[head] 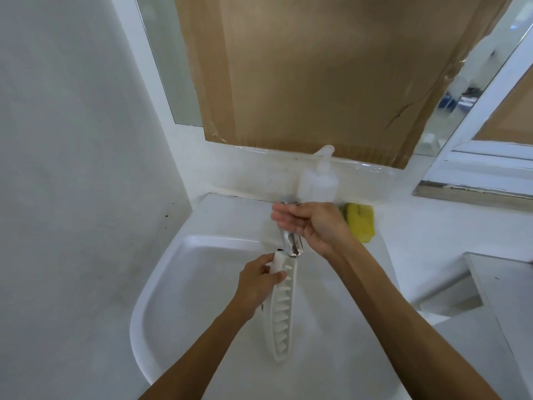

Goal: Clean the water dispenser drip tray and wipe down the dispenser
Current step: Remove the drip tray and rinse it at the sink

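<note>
My left hand grips the far end of the white slotted drip tray grille, which stands on edge over the white sink basin just under the chrome faucet spout. My right hand rests flat on top of the faucet with its fingers stretched out to the left and holds nothing.
A translucent pump bottle stands behind the faucet. A yellow sponge lies on the counter to its right. Brown cardboard covers the mirror above. A white wall closes in the left; a white ledge sits at the right.
</note>
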